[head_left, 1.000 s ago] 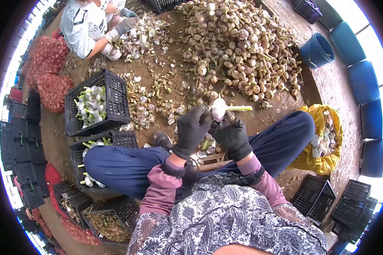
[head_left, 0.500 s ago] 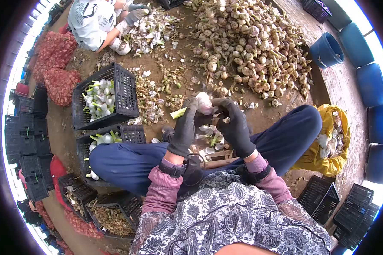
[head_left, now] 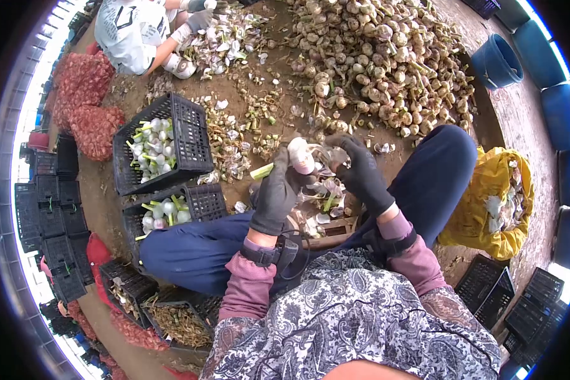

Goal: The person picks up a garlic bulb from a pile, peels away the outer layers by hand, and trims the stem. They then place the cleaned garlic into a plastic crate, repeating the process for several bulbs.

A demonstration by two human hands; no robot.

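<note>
Both my hands wear black gloves. My left hand [head_left: 277,193] grips a white garlic bulb [head_left: 299,155] whose green stalk [head_left: 262,171] sticks out to the left. My right hand [head_left: 359,172] pinches the bulb's papery skin on its right side. Peeled skins and cut stalk ends [head_left: 323,199] lie on the ground beneath my hands, between my knees.
A big heap of unpeeled garlic [head_left: 373,57] lies ahead. Two black crates [head_left: 190,136] [head_left: 202,199] with cleaned bulbs stand at my left. Another person [head_left: 139,31] sits at the far left, peeling. Red mesh sacks [head_left: 85,107], blue barrels [head_left: 497,60], a yellow bag [head_left: 494,202] and stacked empty crates [head_left: 50,221] surround me.
The bulb has been turned so its stalk, which pointed right, now points left. My hands have stayed in front of me, working at the skin.
</note>
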